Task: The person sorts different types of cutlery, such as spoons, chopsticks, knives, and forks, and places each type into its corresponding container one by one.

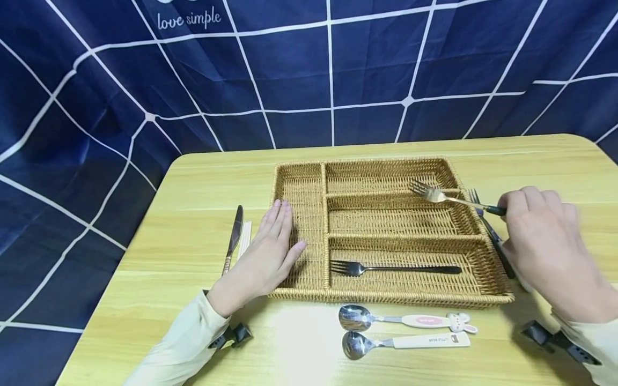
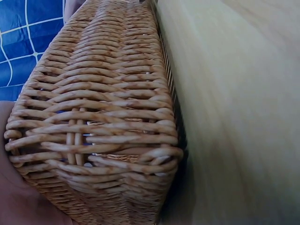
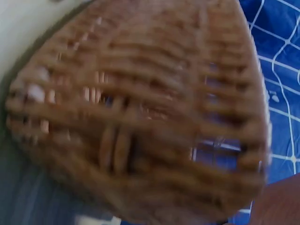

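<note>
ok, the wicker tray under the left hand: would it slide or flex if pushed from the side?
Probably slides rather than tips: the wicker tray sits low and flat on the smooth wooden table. Likely light, since it holds only one dark fork, which may explain the left hand resting flat against its side. The tight weave and inner dividers suggest only slight flex.

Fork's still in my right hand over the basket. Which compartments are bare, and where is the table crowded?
In the wicker basket, the back and middle compartments are bare. The front one holds a black fork. The left hand rests on the left compartment. The right hand holds the gold fork over the back divider. Crowded: spoons in front, another fork by the right rim, knife on the left.
</note>
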A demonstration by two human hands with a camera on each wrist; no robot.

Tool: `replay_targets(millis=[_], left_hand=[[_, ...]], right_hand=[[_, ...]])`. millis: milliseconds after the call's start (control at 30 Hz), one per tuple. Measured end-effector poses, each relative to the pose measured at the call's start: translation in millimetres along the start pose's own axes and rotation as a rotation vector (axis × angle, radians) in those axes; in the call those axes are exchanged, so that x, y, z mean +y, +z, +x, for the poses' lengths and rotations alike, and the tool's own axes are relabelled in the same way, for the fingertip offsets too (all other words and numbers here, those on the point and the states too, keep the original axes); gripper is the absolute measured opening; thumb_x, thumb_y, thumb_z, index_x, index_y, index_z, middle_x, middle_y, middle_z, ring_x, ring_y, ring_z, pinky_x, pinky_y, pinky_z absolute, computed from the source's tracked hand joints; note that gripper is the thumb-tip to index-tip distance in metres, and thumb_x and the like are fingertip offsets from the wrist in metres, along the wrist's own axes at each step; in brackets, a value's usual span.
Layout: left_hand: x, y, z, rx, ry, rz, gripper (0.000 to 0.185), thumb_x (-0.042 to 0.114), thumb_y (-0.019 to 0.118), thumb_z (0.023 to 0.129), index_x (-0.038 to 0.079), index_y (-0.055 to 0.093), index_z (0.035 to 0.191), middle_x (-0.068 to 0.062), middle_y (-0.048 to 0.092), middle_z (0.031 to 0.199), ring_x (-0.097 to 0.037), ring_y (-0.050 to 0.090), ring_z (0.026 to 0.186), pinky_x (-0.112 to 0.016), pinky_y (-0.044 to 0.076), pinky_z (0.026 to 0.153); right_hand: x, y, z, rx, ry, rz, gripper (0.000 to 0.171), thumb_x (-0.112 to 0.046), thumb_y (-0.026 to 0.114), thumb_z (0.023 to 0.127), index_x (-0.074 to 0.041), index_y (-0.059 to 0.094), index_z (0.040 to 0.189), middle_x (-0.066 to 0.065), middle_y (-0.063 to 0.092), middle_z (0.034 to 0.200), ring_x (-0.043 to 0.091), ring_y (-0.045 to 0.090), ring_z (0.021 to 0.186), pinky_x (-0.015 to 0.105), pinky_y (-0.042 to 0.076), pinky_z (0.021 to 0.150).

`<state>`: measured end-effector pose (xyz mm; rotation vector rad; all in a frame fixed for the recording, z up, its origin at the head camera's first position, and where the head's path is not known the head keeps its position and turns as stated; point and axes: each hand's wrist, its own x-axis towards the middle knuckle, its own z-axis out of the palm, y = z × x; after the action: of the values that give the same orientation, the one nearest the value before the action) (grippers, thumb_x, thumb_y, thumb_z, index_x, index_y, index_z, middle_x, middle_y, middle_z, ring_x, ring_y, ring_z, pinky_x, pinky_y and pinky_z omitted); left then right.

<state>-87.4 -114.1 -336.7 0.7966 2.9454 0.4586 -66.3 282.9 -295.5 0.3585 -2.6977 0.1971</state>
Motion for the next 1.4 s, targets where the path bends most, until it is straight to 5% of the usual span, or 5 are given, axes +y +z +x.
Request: replay_targets(millis=[233, 400, 600, 1133, 1400], left_hand=[[-0.7, 0.5, 0.3, -0.001, 0.002, -0.004, 0.067, 0.036, 0.029, 0.105, -0.009, 0.005, 0.149, -0.022, -0.001, 0.158, -0.034, -0.004, 0.148, -0.042, 0.000, 0.121], [-0.9, 0.1, -0.1, 0.004, 0.006, -0.001, 0.067, 0.036, 0.029, 0.105, -0.009, 0.006, 0.148, -0.025, 0.003, 0.158, -0.034, -0.004, 0.148, -0.043, 0.000, 0.121], [-0.5, -0.8, -0.4, 0.004, 0.006, -0.003, 0.067, 0.037, 0.028, 0.105, -0.009, 0.007, 0.148, -0.026, 0.004, 0.158, -0.034, -0.004, 0.148, -0.043, 0.001, 0.121], [-0.6, 1.0, 1.1, 0.014, 0.000, -0.007, 0.068, 0.036, 0.031, 0.105, -0.009, 0.007, 0.148, -0.026, 0.005, 0.158, -0.034, -0.003, 0.148, -0.044, 0.002, 0.121], [-0.1, 1.0, 1.5, 0.026, 0.003, -0.004, 0.068, 0.035, 0.034, 0.104, -0.010, 0.010, 0.148, -0.027, 0.009, 0.157, -0.035, -0.001, 0.148, -0.046, 0.006, 0.121]], right_hand=[[-22, 5, -3, -0.005, -0.136, -0.001, 0.057, 0.014, 0.070, 0.045, 0.012, 0.050, 0.098, 0.025, 0.051, 0.084, 0.044, 0.046, 0.074, 0.052, 0.034, 0.056], [-45, 5, -6, -0.024, -0.224, 0.024, 0.058, 0.015, 0.069, 0.042, 0.009, 0.051, 0.097, 0.021, 0.052, 0.086, 0.041, 0.049, 0.078, 0.050, 0.037, 0.058], [-69, 9, -8, -0.060, -0.336, 0.029, 0.046, 0.016, 0.059, 0.051, 0.004, 0.057, 0.095, 0.015, 0.059, 0.089, 0.034, 0.053, 0.082, 0.045, 0.043, 0.063], [-80, 29, -4, -0.048, -0.434, -0.040, 0.036, 0.017, 0.061, 0.055, 0.003, 0.062, 0.089, 0.014, 0.062, 0.086, 0.032, 0.059, 0.080, 0.045, 0.052, 0.065], [-84, 32, -2, -0.057, -0.460, -0.053, 0.035, 0.018, 0.066, 0.055, -0.001, 0.066, 0.084, 0.011, 0.066, 0.081, 0.027, 0.063, 0.072, 0.037, 0.055, 0.057]])
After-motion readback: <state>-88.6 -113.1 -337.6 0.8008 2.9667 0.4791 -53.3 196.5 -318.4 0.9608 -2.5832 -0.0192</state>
